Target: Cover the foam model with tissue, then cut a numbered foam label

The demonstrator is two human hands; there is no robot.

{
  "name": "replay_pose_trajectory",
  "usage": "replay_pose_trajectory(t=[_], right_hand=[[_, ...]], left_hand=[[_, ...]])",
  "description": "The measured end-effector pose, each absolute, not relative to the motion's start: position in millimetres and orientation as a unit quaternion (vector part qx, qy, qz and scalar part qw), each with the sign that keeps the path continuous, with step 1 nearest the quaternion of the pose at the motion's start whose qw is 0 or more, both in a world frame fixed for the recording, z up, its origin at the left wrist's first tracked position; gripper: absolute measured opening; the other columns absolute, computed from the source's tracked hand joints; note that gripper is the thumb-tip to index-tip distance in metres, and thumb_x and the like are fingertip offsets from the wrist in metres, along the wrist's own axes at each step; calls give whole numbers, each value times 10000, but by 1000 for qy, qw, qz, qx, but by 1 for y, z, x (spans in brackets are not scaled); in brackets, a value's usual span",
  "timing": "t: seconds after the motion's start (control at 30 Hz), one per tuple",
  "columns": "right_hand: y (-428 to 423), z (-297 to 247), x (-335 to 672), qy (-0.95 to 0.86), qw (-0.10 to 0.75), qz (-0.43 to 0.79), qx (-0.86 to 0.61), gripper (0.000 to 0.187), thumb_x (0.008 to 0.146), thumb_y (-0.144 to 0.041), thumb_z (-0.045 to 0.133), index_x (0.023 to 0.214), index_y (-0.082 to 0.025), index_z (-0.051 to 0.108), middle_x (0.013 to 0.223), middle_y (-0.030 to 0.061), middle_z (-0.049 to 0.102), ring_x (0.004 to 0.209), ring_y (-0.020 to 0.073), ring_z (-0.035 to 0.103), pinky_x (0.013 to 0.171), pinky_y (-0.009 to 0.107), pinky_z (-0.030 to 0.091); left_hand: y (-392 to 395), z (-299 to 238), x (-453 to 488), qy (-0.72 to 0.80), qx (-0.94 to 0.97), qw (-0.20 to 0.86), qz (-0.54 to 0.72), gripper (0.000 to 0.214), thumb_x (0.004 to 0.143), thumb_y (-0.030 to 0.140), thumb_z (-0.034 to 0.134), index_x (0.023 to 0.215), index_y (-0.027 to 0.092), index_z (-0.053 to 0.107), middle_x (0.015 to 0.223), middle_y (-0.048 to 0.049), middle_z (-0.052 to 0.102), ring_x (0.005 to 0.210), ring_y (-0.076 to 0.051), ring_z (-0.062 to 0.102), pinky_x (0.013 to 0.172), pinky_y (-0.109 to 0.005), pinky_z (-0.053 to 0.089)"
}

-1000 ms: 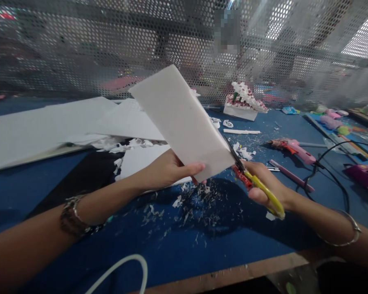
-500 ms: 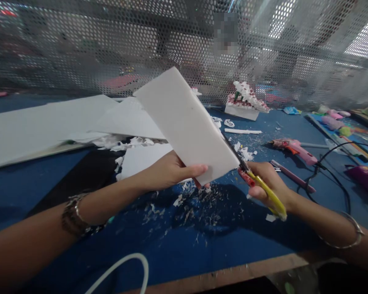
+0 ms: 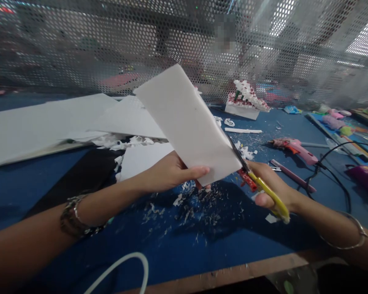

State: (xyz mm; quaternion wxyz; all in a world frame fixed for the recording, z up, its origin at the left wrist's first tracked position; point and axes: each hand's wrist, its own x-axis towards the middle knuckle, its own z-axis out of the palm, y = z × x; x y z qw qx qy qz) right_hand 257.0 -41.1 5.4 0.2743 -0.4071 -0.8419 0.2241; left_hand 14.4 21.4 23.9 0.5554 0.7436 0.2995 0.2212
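Observation:
My left hand [image 3: 187, 173] pinches the lower end of a white foam board piece [image 3: 187, 122], thumb on its face and fingers behind. The piece is held tilted above the blue table. In my right hand [image 3: 270, 183] are scissors [image 3: 268, 190] with yellow and red handles and dark blades. One blade shows along the piece's right edge, near its lower corner; the other blade is hidden. White shavings and scraps [image 3: 199, 204] lie on the table below both hands.
Larger white sheets [image 3: 49, 122] lie at left beside a black mat [image 3: 79, 179]. A pink glue gun [image 3: 294, 147] with a black cord, a mauve stick [image 3: 291, 175] and a purple object [image 3: 363, 177] lie right. Behind stand a white-and-red flower model [image 3: 243, 102] and a perforated metal screen [image 3: 125, 49].
The scissors and my right hand have shifted slightly right and down, and the right thumb sits lower. The white piece has barely moved in my left hand.

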Motion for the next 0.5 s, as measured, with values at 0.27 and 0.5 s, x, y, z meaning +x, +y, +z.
replay_pose_trajectory(t=[0.27, 0.5], right_hand=[[-39, -5, 256, -823, 344, 235, -386, 657, 818, -809, 342, 655, -183, 454, 544, -46, 377, 480, 71, 308, 448, 237, 248], [-38, -4, 254, -836, 372, 185, -358, 556, 891, -667, 430, 608, -191, 381, 518, -72, 298, 449, 49, 224, 416, 214, 189]], left_hand=[[20, 25, 16, 315, 735, 566, 201, 221, 730, 363, 610, 689, 147, 633, 710, -73, 712, 660, -186, 687, 588, -241, 549], [19, 26, 18, 327, 722, 578, 195, 286, 715, 371, 628, 842, 123, 693, 815, -108, 733, 724, -217, 700, 629, -273, 561]])
